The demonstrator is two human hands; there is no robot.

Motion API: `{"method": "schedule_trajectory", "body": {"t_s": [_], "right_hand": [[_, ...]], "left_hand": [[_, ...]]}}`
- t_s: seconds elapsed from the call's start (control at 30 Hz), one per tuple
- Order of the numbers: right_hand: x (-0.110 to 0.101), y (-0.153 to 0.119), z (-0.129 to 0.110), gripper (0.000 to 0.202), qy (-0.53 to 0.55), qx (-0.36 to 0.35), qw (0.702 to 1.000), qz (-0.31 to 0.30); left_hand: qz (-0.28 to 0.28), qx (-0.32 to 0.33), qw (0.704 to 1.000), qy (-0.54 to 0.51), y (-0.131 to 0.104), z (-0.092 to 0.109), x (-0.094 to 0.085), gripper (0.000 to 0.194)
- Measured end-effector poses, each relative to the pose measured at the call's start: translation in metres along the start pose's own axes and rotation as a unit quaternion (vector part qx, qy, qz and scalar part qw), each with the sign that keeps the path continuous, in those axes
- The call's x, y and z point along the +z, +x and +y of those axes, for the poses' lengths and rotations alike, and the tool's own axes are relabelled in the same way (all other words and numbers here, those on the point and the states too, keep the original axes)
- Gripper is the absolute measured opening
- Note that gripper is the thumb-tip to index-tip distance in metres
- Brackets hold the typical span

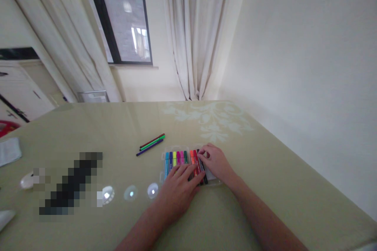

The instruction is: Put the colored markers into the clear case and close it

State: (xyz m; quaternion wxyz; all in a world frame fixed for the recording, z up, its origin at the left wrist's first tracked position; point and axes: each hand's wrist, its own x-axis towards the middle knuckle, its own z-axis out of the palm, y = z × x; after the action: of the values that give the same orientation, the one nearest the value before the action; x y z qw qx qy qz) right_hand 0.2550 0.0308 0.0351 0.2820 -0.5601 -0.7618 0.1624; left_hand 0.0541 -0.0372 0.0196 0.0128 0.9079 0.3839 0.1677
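On table (265,188): left hand (176,194) flat on marker case (188,164); right hand (216,162) pinching black marker (203,170).

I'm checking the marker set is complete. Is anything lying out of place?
Yes: three loose markers lie on the table, apart from the marker case where both hands, left hand and right hand, rest on the row.

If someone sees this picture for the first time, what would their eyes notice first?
Most likely the row of coloured markers in a clear case near the middle of the green table, with the left hand lying flat on them and the right hand touching the dark ones at the right end. Three loose markers lie just beyond, to the left.
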Motion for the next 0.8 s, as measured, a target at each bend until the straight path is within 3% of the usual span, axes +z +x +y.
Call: {"method": "schedule_trajectory", "body": {"t_s": [0.2,0.3,0.4,0.47,0.53,0.63,0.8], "right_hand": [[0.0,0.0,0.0,0.016,-0.027,0.012,1.0,-0.012],[-0.002,0.0,0.0,0.015,-0.01,0.006,1.0,-0.005],[-0.004,0.0,0.001,0.015,0.002,0.005,1.0,0.016],[-0.005,0.0,0.002,0.017,0.009,0.003,0.999,0.03],[-0.005,0.0,0.002,0.018,0.015,-0.001,0.999,0.039],[-0.005,0.0,0.002,0.017,0.016,-0.003,0.999,0.045],[-0.004,0.0,0.001,0.017,0.017,-0.006,0.999,0.049]], "left_hand": [[0.01,-0.011,0.999,-0.03,0.004,0.005,-0.004,0.038],[0.027,-0.018,0.997,-0.066,0.005,-0.007,-0.01,0.036],[0.085,-0.136,0.985,-0.059,0.003,-0.036,-0.02,0.034],[0.125,-0.231,0.965,-0.006,-0.003,-0.061,-0.026,0.033],[0.131,-0.313,0.938,0.074,-0.009,-0.082,-0.03,0.035],[0.086,-0.371,0.917,0.12,-0.016,-0.098,-0.031,0.036],[0.056,-0.396,0.908,0.127,-0.016,-0.101,-0.027,0.028]]}}
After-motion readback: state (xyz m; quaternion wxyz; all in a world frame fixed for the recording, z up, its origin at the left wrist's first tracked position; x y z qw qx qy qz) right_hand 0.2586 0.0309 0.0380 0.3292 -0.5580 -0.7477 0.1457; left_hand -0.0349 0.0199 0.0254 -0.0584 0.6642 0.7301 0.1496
